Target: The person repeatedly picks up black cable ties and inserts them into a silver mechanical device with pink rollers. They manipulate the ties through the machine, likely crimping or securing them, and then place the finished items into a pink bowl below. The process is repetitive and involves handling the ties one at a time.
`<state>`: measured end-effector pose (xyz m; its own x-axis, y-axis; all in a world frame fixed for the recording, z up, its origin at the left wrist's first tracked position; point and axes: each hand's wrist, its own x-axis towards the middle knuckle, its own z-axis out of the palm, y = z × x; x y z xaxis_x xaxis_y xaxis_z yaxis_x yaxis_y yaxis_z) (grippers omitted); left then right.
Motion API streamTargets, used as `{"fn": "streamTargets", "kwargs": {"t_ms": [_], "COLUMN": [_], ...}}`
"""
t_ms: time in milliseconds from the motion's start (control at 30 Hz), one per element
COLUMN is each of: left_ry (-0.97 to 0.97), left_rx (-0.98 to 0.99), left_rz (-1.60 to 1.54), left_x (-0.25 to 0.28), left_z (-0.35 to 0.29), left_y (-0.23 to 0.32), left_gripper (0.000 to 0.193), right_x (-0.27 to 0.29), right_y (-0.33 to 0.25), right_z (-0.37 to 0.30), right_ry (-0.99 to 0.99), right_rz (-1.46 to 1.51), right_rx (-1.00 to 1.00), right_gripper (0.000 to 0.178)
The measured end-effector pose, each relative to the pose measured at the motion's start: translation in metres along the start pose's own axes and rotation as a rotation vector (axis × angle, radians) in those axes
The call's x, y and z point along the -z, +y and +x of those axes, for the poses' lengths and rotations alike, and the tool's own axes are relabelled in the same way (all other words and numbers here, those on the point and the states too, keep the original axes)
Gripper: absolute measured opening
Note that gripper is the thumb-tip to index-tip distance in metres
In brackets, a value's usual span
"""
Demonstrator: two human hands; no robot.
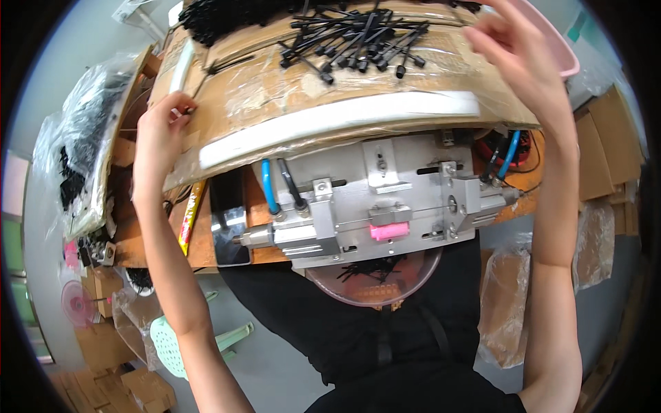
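My left hand is at the left edge of the cardboard-covered bench, its thumb and fingertips pinched on a small black piece. Most of that piece is hidden by the fingers. At the far right, my right hand is raised beside a pink bin, its fingers apart with nothing visible in them. Between the hands lies a pile of thin black stems with cylindrical heads. Nearer to me is a metal fixture with two facing clamp blocks and a pink block at its middle.
A white foam strip runs along the bench's near edge. Blue tubes enter the fixture. A phone and a yellow stick-like packet lie left of it. Below the fixture sits a round bowl with black pieces. A green stool stands lower left.
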<state>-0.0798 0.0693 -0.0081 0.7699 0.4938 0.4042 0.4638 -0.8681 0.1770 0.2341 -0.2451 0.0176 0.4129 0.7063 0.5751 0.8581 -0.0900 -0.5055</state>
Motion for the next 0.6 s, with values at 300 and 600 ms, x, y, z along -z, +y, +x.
{"fn": "streamTargets", "kwargs": {"t_ms": [300, 600], "left_ry": [0.217, -0.106], "left_rx": [-0.21, -0.146], "left_rz": [-0.153, -0.123], "left_x": [-0.028, -0.091], "left_z": [-0.112, -0.179], "left_y": [0.173, 0.26], "left_gripper": [0.072, 0.065], "right_x": [0.046, 0.025], "right_y": [0.01, -0.028], "right_z": [-0.068, -0.103], "right_ry": [0.108, 0.127], "right_rz": [0.485, 0.638], "right_rx": [-0.151, 0.005], "right_gripper": [0.027, 0.027]}}
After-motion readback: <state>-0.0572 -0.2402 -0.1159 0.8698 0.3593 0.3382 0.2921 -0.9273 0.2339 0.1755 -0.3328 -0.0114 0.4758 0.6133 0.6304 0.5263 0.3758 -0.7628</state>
